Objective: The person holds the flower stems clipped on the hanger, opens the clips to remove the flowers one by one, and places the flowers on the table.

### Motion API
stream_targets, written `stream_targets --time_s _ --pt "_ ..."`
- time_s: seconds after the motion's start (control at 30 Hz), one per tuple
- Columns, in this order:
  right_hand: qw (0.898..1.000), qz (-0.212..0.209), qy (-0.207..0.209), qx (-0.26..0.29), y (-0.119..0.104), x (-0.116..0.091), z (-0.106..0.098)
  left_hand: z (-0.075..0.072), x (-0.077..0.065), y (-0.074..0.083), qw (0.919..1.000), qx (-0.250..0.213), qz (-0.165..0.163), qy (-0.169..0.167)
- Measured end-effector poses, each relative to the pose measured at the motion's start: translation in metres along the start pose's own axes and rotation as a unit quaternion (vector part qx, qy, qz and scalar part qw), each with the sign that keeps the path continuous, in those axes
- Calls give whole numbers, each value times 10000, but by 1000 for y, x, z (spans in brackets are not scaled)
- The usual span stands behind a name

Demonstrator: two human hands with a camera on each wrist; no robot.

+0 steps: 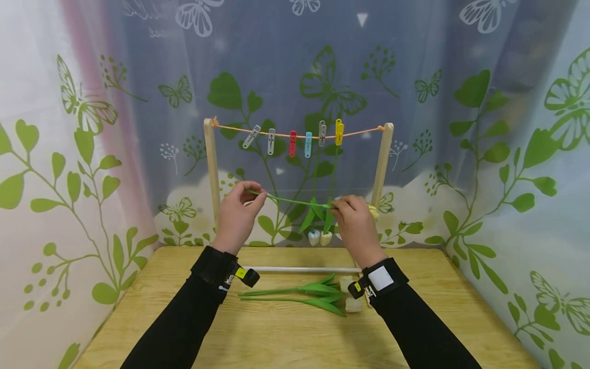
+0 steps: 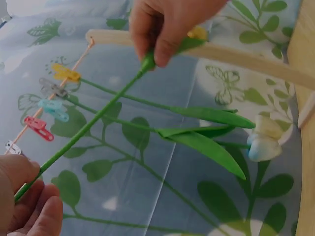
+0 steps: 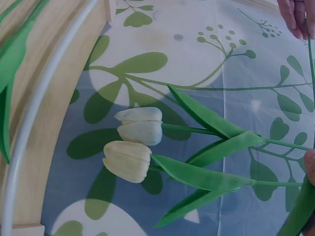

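An artificial tulip is stretched almost level between both hands, its green stem (image 1: 295, 201) sloping down slightly to the right. My left hand (image 1: 238, 212) pinches the stem near its bare end, between thumb and fingers. Close to the leaf base, my right hand (image 1: 359, 225) grips the same tulip; a yellow bloom (image 1: 374, 212) shows past that hand, partly covered. Behind the held stem, two tulips hang blooms down, one bluish white (image 2: 264, 147) and one cream (image 3: 127, 161). Their stems run up to a grey clothespin (image 1: 322, 133) and a yellow clothespin (image 1: 339, 132).
An orange cord (image 1: 235, 127) spans two wooden posts (image 1: 211, 169), bearing more clothespins, including a red one (image 1: 292, 144) and a light blue one (image 1: 308, 144). A white rod (image 1: 299, 269) crosses low between the posts. Tulips with green leaves (image 1: 318, 288) lie on the wooden table (image 1: 184, 328).
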State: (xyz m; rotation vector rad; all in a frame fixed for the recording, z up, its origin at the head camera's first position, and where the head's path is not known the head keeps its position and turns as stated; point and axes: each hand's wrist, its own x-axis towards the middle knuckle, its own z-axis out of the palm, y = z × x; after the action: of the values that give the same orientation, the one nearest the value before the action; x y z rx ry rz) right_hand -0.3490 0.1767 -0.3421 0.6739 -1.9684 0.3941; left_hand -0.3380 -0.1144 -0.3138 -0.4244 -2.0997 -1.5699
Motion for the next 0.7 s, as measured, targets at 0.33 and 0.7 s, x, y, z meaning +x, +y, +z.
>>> stream_targets --time_s 0.33,0.7 --pt "9995 -78 10 -309 -3 10 -1 -11 -1 -3 9865 1447 762 -106" --pt "9988 -199 106 -430 -7 12 1 -10 0 -9 9242 3033 2277 450"
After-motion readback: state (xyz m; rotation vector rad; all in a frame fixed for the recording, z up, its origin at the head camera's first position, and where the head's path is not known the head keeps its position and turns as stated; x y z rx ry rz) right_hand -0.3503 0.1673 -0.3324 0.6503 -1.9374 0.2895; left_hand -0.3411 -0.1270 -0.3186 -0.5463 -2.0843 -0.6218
